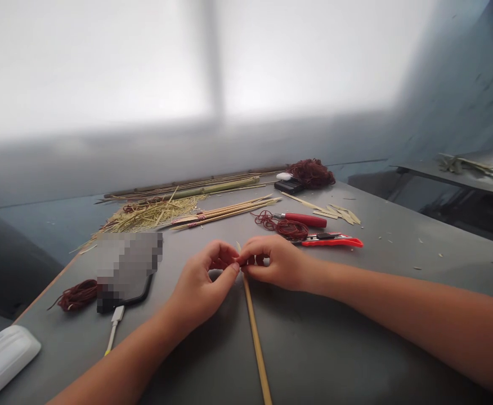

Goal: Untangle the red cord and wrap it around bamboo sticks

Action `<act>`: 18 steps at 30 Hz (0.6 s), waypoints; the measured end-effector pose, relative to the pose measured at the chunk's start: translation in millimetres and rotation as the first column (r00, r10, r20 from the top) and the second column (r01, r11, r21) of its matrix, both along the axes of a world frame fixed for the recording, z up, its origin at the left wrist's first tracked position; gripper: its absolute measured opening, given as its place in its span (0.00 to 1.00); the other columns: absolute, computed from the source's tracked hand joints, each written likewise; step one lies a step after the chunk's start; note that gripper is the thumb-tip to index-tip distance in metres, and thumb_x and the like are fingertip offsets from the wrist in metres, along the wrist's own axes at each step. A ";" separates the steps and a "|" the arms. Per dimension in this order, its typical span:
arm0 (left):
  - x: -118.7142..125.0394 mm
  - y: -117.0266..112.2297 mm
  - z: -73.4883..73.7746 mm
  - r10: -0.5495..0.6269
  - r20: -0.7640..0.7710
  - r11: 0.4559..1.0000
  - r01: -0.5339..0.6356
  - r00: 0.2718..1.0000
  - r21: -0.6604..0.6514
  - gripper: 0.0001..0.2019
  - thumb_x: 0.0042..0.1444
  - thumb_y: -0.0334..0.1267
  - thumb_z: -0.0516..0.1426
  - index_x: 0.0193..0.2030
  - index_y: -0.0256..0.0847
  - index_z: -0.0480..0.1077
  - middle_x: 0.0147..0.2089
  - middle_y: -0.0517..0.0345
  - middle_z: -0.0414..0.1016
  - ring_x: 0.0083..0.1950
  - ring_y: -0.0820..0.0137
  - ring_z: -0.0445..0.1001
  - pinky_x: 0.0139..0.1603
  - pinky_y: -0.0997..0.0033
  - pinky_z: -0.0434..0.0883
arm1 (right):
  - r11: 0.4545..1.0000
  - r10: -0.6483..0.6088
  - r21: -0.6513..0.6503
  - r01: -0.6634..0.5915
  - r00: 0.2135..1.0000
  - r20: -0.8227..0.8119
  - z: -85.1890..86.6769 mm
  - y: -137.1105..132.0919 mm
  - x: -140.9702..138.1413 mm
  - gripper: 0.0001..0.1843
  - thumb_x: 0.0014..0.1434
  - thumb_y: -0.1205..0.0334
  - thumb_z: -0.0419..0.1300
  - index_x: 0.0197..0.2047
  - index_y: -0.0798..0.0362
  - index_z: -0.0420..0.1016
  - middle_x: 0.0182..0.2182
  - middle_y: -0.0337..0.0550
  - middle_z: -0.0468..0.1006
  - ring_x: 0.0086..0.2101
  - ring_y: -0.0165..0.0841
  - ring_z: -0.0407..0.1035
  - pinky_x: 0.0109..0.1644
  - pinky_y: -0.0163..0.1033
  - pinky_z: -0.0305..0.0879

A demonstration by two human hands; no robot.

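A thin bamboo stick [255, 337] lies on the grey table [356, 315], running from the near edge up to my hands. My left hand [202, 284] pinches the stick's far end, thumb and fingers closed. My right hand [274, 261] meets it there, fingers closed on the same tip, with dark red thread showing between the fingers. A loose coil of dark red thread [286, 226] lies just beyond my right hand.
An orange utility knife [333, 241] and a red-handled tool [305, 219] lie past my right hand. Bound bamboo sticks [225, 211], straw-like shavings [153, 214], a thread heap [312, 172], a phone [124, 270] with cable, and another thread coil [77, 295] lie around.
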State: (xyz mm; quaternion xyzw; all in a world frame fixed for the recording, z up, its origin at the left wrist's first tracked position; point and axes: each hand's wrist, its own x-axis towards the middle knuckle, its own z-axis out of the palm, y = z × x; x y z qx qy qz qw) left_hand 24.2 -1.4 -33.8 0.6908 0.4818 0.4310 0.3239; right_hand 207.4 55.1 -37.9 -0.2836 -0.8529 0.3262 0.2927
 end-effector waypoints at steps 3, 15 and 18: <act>-1.5 1.5 -1.0 0.087 -0.023 0.995 -0.088 0.996 -0.038 0.07 0.53 0.41 0.55 0.38 0.42 0.69 0.36 0.57 0.75 0.36 0.67 0.75 0.39 0.67 0.72 | 0.999 -0.031 -0.015 0.031 0.999 -0.009 1.2 -0.2 -1.0 0.11 0.53 0.70 0.59 0.36 0.54 0.83 0.32 0.44 0.81 0.32 0.32 0.72 0.37 0.36 0.68; -7.4 2.5 -9.0 0.132 -0.271 0.989 -0.144 0.953 -0.026 0.10 0.56 0.43 0.57 0.44 0.44 0.69 0.36 0.58 0.79 0.35 0.64 0.76 0.36 0.65 0.69 | 0.966 -0.173 -0.211 0.152 0.981 -0.083 2.4 2.5 -2.1 0.02 0.54 0.64 0.62 0.32 0.54 0.74 0.28 0.40 0.79 0.31 0.32 0.72 0.34 0.35 0.67; -7.6 3.0 -7.0 0.159 -0.274 0.987 -0.147 0.949 0.062 0.05 0.57 0.40 0.57 0.39 0.45 0.70 0.36 0.58 0.79 0.36 0.66 0.76 0.39 0.66 0.69 | 0.970 -0.159 -0.195 0.145 0.986 -0.057 4.3 0.9 -3.0 0.03 0.54 0.66 0.61 0.32 0.54 0.77 0.29 0.41 0.81 0.32 0.32 0.73 0.36 0.36 0.67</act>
